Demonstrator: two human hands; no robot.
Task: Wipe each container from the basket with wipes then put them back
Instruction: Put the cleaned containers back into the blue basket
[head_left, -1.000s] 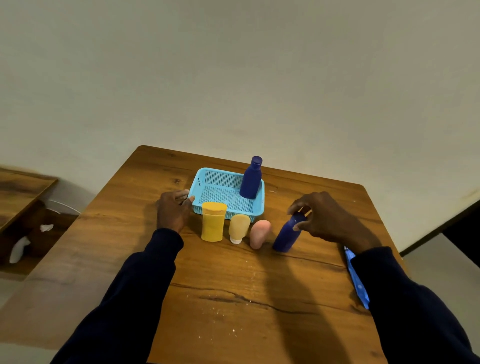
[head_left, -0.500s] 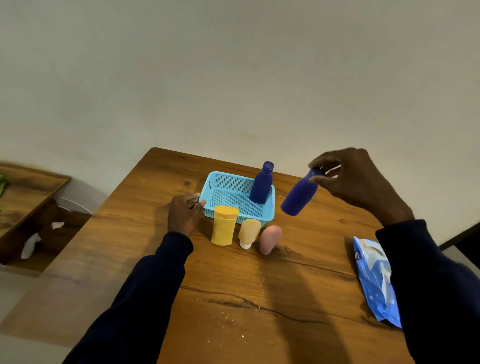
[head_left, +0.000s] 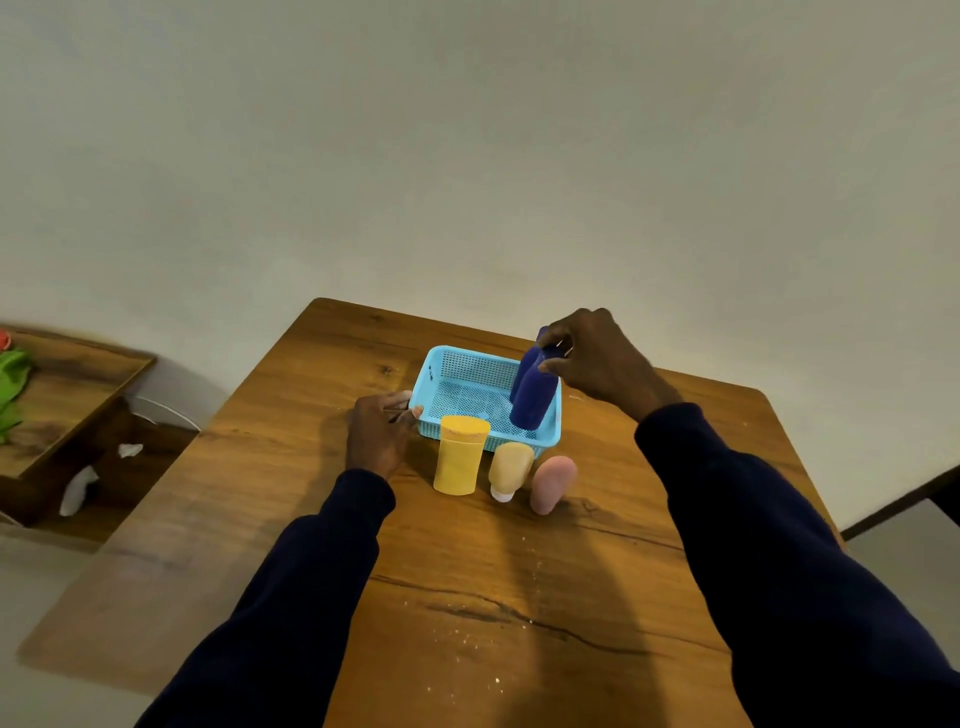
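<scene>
we see right hand (head_left: 602, 364) fingers grasping blue bottle (head_left: 532, 400) in basket (head_left: 470, 364) | left hand (head_left: 379, 436) fingers pinching basket rim

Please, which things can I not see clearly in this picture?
Head view:
- The second blue bottle: mostly behind the held blue bottle.
- The held bottle's cap: covered by the right hand.
- The left hand at the basket rim: gripping or only touching, unclear.

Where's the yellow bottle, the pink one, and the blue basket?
yellow bottle (head_left: 460, 462): head view, middle of its body.
pink bottle (head_left: 551, 486): head view, middle of its rounded body.
blue basket (head_left: 475, 368): head view, on its far mesh wall.
</scene>
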